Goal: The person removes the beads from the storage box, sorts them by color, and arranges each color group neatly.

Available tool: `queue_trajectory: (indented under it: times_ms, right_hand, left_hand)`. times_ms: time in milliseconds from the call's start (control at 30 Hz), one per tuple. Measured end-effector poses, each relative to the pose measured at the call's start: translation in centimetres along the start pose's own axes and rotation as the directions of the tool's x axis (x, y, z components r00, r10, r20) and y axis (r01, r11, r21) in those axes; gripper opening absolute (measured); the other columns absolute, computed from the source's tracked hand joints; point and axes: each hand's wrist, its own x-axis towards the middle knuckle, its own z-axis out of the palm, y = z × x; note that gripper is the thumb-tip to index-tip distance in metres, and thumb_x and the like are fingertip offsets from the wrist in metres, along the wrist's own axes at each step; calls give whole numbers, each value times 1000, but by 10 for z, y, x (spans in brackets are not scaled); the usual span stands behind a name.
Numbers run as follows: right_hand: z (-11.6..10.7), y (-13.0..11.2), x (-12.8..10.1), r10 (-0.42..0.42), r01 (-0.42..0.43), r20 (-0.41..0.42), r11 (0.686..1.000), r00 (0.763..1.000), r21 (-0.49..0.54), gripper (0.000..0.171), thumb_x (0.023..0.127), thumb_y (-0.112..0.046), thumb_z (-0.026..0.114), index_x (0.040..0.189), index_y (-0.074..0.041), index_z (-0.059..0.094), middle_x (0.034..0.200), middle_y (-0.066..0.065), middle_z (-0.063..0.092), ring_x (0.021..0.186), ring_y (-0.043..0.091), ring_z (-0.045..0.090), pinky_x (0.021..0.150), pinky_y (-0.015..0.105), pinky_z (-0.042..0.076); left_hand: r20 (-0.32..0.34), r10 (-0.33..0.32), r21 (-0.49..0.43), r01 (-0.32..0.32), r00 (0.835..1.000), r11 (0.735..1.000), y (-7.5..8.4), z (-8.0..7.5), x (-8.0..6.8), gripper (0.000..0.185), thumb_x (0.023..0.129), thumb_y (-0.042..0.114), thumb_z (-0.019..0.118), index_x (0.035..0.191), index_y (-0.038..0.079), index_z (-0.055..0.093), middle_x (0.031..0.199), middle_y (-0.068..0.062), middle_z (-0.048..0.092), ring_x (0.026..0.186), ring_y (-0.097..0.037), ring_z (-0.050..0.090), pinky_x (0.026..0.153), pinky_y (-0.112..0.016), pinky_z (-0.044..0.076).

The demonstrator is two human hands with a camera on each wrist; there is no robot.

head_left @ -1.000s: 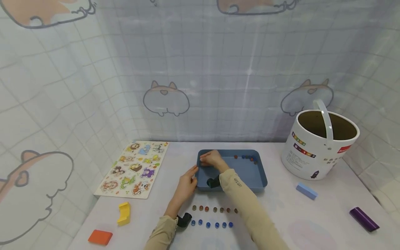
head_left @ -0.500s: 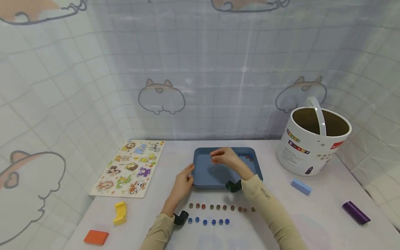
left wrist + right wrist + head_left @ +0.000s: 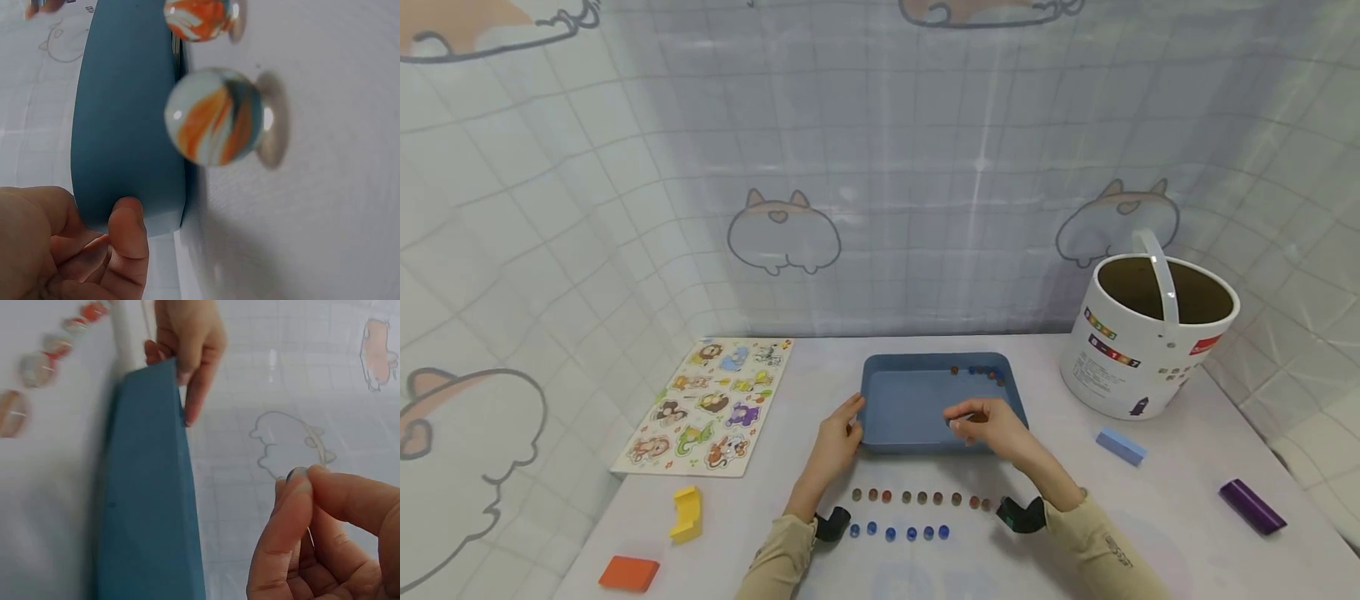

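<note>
My right hand (image 3: 996,429) pinches a small marble (image 3: 297,472) between thumb and fingertips, above the tray's front right part; only a dark glint of it shows in the right wrist view. At the front left corner of the blue tray (image 3: 895,408), my left hand (image 3: 835,442) holds the wall, thumb on the front side and a finger along the left side. Several marbles (image 3: 991,375) lie in the tray's back right corner. In front of the tray are a row of orange and brownish marbles (image 3: 922,497) and a nearer row of blue marbles (image 3: 912,533).
A white bucket (image 3: 1120,367) with a handle stands at the right, near a light blue block (image 3: 1121,447) and a purple block (image 3: 1252,507). On the left are an animal puzzle board (image 3: 703,408), a yellow block (image 3: 687,514) and a red-orange block (image 3: 628,573).
My right hand has moved from the tray's left back part rightward and nearer, toward its front right edge. The left hand stays at the tray's corner. The head view has shifted slightly.
</note>
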Motion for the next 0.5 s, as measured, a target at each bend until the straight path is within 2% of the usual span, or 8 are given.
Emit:
queue_trajectory:
  times_ms: [100, 200, 300, 333, 500]
  right_hand:
    - [3, 2, -16, -11, 11, 8, 1000, 1000, -21, 34, 93, -18, 63, 119, 4, 64, 110, 27, 65, 74, 24, 58, 68, 37, 52]
    - [8, 7, -30, -13, 15, 22, 999, 1000, -48, 31, 92, -17, 63, 115, 4, 66, 88, 23, 65, 64, 19, 54, 57, 29, 47]
    - [17, 17, -44, 6, -3, 45, 998, 999, -61, 27, 91, -14, 64, 110, 4, 68, 72, 18, 62, 55, 11, 50, 49, 24, 42]
    - [19, 20, -48, 11, -7, 50, 997, 999, -75, 25, 90, -13, 65, 109, 2, 69, 70, 15, 62, 53, 9, 49, 48, 22, 40]
    - [30, 35, -64, 13, -4, 56, 988, 998, -151, 15, 84, -11, 70, 98, -6, 74, 83, 9, 71, 47, 1, 40, 44, 19, 35]
  left_hand:
    - [-10, 4, 11, -4, 1000, 1000, 0, 0, 1, 47, 92, -3, 48, 139, -6, 48, 148, -18, 45, 48, -5, 42, 47, -20, 44]
    - [-12, 10, 20, -10, 1000, 1000, 0, 0, 2, 47, 91, -3, 48, 138, -6, 48, 148, -19, 45, 49, -5, 42, 47, -20, 44]
    - [-7, 11, 22, -11, 1000, 1000, 0, 0, 2, 47, 91, -3, 48, 139, -6, 48, 148, -19, 45, 49, -5, 42, 47, -20, 44]
    - [-6, 10, 21, -10, 1000, 1000, 0, 0, 2, 47, 91, -3, 48, 139, -6, 48, 148, -19, 45, 49, -5, 42, 47, -20, 44]
    - [-12, 17, 23, -17, 1000, 1000, -1, 0, 1, 47, 92, -4, 48, 138, -6, 48, 148, -19, 45, 48, -5, 41, 47, -20, 43]
